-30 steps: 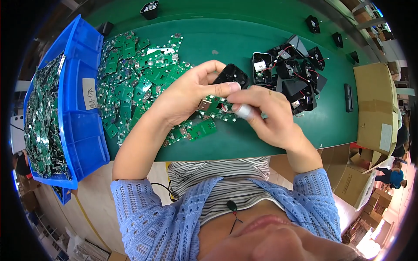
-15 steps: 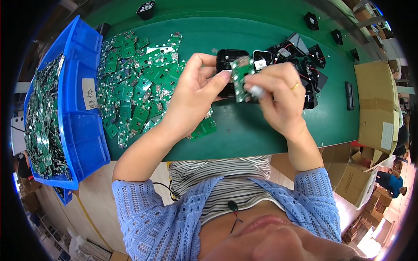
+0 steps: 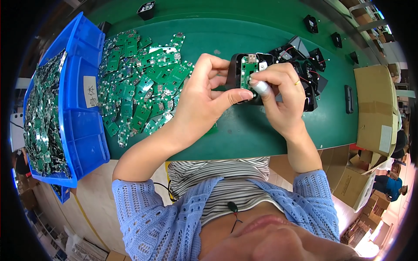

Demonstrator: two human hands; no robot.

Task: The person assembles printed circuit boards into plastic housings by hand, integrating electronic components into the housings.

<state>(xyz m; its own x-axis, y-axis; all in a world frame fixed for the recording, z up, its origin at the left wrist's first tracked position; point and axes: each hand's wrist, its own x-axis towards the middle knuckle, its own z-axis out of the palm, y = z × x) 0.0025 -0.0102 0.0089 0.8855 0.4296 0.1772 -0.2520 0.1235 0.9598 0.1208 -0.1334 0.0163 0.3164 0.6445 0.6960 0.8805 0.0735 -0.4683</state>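
Note:
My left hand [image 3: 196, 106] grips a black plastic housing [image 3: 234, 74] from its left side, with the thumb lying across its near end. A green circuit board [image 3: 246, 68] with a metal port at its far end sits at the opening of that housing. Whether it lies fully seated, I cannot tell. My right hand [image 3: 285, 95] pinches at the board's right edge; its thumb wears a white cover and one finger a ring. Just beyond my right hand lie several black housings [image 3: 321, 82] with red wires. Left of my left hand spreads a heap of loose green circuit boards [image 3: 139, 82].
A blue bin [image 3: 87, 130] full of circuit boards stands along the left table edge. Cardboard boxes [image 3: 376, 104] border the right end, near a black strip-shaped part [image 3: 348, 99]. Small black cups [image 3: 146, 10] stand on the far green surface. Another person [image 3: 389, 185] is far off at right.
The circuit board has gone from tilted above the housing's right side to lined up with its opening. The housing and my left hand have shifted right, and my left thumb now reaches across the near end.

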